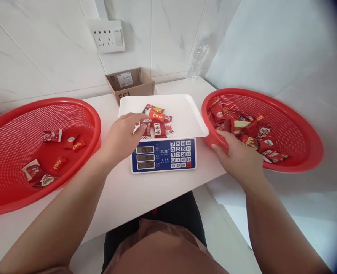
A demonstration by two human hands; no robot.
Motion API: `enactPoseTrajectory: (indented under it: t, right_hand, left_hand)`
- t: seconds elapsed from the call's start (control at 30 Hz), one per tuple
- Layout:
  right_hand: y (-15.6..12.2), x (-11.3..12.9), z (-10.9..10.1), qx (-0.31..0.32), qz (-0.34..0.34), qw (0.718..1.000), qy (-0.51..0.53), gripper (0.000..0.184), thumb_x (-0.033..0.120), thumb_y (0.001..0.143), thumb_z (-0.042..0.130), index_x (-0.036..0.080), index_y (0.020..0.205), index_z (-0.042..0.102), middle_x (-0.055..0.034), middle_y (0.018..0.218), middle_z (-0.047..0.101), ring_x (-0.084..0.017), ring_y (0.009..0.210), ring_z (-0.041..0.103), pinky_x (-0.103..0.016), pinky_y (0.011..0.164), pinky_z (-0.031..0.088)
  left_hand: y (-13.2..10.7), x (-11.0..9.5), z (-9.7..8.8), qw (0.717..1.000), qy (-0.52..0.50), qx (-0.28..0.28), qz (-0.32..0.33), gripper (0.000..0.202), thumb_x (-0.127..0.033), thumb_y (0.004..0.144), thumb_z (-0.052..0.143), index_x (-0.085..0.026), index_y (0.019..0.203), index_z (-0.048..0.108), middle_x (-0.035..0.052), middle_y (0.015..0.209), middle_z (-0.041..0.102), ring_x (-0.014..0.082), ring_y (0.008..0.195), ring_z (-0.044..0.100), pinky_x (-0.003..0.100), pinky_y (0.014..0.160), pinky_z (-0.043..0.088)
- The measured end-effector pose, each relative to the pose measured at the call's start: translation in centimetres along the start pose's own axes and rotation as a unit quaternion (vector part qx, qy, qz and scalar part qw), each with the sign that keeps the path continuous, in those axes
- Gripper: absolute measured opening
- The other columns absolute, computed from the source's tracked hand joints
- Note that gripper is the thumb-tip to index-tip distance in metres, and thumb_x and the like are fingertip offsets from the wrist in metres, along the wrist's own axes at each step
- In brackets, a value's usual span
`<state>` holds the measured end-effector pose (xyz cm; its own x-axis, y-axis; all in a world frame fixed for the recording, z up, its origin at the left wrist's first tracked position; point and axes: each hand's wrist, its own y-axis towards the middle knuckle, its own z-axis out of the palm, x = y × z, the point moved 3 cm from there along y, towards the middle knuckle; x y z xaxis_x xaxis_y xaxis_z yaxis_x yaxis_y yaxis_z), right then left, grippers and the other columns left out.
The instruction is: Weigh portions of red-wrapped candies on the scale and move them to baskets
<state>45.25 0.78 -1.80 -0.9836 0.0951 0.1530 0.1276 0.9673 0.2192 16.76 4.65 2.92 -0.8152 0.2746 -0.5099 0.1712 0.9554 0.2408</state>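
A digital scale (163, 156) with a blue keypad panel stands in front of me; its top display seems to read 0.055. On its white tray (189, 114) lies a small pile of red wrapped snack packets (158, 127). My left hand (125, 131) reaches over the tray's left side, thumb and fingers apart at the edge of the pile. My right hand (238, 156) grips the near-left rim of the right red basket (302, 148), thumb outside and fingers over the edge. Many red snack packets (242, 127) lie inside that basket.
Another red basket (95, 125) with several packets (58, 163) stands at the left. Behind the scale are an open cardboard box (136, 88) and a clear plastic bottle (198, 57) by the tiled wall. A socket panel (108, 36) is on the wall. The white table's front edge (185, 192) is near me.
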Motion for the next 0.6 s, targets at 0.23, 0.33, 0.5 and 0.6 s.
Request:
enactPoseTrajectory:
  t: [0.23, 0.33, 0.5, 0.6]
  right_hand:
    - [0.3, 0.2, 0.0, 0.034, 0.016, 0.999, -0.012, 0.048, 0.041, 0.089, 0.038, 0.023, 0.133, 0.047, -0.0096, 0.117, 0.065, -0.032, 0.089, 0.064, -0.036, 0.060, 0.044]
    - [0.4, 0.1, 0.0, 0.044, 0.020, 0.999, -0.014, 0.047, 0.041, 0.090, 0.036, 0.024, 0.133, 0.046, -0.0083, 0.119, 0.065, -0.031, 0.092, 0.064, -0.036, 0.061, 0.045]
    - [0.4, 0.1, 0.1, 0.053, 0.028, 0.998, -0.023, 0.047, 0.042, 0.091, 0.035, 0.024, 0.134, 0.045, -0.0071, 0.120, 0.064, -0.030, 0.093, 0.064, -0.037, 0.063, 0.046]
    - [0.5, 0.2, 0.0, 0.054, 0.026, 0.998, -0.023, 0.048, 0.042, 0.091, 0.035, 0.024, 0.134, 0.045, -0.0071, 0.121, 0.064, -0.030, 0.094, 0.064, -0.037, 0.063, 0.046]
  left_hand:
    - [3.9, -0.9, 1.4, 0.991, 0.092, 0.083, 0.046, 0.038, -0.022, 0.088, 0.042, -0.019, 0.123, 0.057, 0.0080, 0.123, 0.057, 0.0246, 0.118, 0.044, 0.038, 0.101, 0.037]
    - [5.0, -1.0, 2.1, 0.987, 0.114, 0.096, 0.055, 0.040, -0.022, 0.088, 0.040, -0.020, 0.123, 0.058, 0.0100, 0.118, 0.056, 0.0271, 0.116, 0.043, 0.041, 0.098, 0.039]
    - [6.2, -1.1, 3.2, 0.979, 0.156, 0.115, 0.062, 0.034, -0.020, 0.085, 0.042, -0.016, 0.111, 0.064, 0.0146, 0.110, 0.054, 0.0322, 0.110, 0.043, 0.046, 0.091, 0.040]
    - [6.6, -1.1, 3.5, 0.978, 0.161, 0.119, 0.064, 0.027, -0.019, 0.082, 0.047, -0.013, 0.101, 0.065, 0.0154, 0.110, 0.054, 0.0326, 0.109, 0.044, 0.046, 0.091, 0.040]
